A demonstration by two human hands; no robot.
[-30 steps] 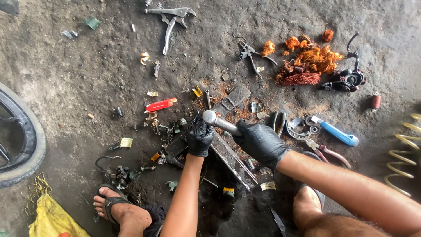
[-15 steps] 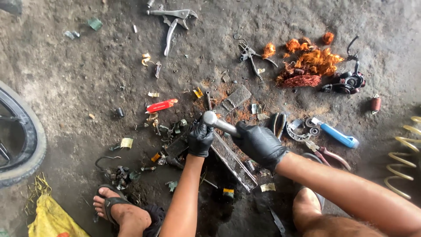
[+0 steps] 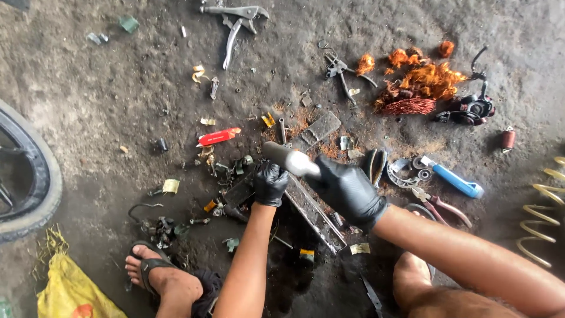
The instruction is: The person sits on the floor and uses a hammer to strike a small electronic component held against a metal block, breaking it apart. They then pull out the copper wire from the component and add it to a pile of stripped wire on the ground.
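The right hand [image 3: 348,189] is gripping a metal hammer [image 3: 289,159], its head sticking out past the fingers [image 3: 329,176]. The left hand [image 3: 271,182] is closing its fingers on a dark part [image 3: 238,191] just below the head.

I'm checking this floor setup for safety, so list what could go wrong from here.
1. The right hand holds a metal hammer right above the left hand, which steadies a dark part; a missed blow could hit those fingers.
2. The bare foot in a sandal sits beside scattered metal scraps, so a flying or sharp piece could cut it.
3. Small bits could get lost among the floor clutter.
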